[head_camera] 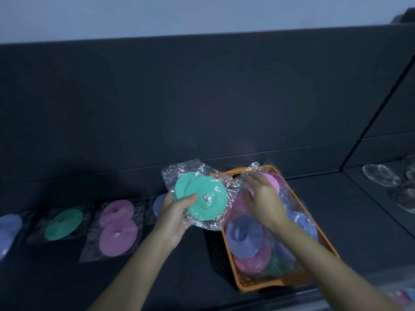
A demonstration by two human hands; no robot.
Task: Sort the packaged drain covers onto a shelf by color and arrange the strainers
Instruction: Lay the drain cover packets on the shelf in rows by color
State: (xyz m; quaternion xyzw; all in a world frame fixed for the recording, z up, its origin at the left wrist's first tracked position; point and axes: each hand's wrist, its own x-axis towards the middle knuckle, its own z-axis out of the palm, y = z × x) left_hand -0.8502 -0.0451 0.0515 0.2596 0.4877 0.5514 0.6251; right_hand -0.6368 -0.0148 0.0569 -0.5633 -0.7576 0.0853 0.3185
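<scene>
Head view: at 6 o'clock the left hand [174, 217] grips two teal round drain covers in crinkled clear plastic bags [206, 198], thumb across the front one, lifted above the dark shelf [336, 198]. Just at its 3 o'clock, the right hand [262, 196] reaches into the orange perforated plastic basket [247, 286]. Its fingers bend down onto a bagged pink round drain cover [272, 180]; whether they pinch it or only touch it I cannot tell. More blue, pink and green bagged covers lie heaped in the basket.

Along the shelf toward 8 o'clock lies a row of bagged covers:
- a blue cover [160, 204] half hidden behind the left hand
- two pink covers [118, 230]
- one green cover [63, 224]
- a blue cover [9, 230] at the frame edge

Clear round strainers [380, 175] sit at 3 o'clock in the neighbouring bay.

The step looks like gathering one colour from the basket. Next, the teal pair likely belongs with the green cover, which means reaching across the pink pile without dragging its slippery bags.
</scene>
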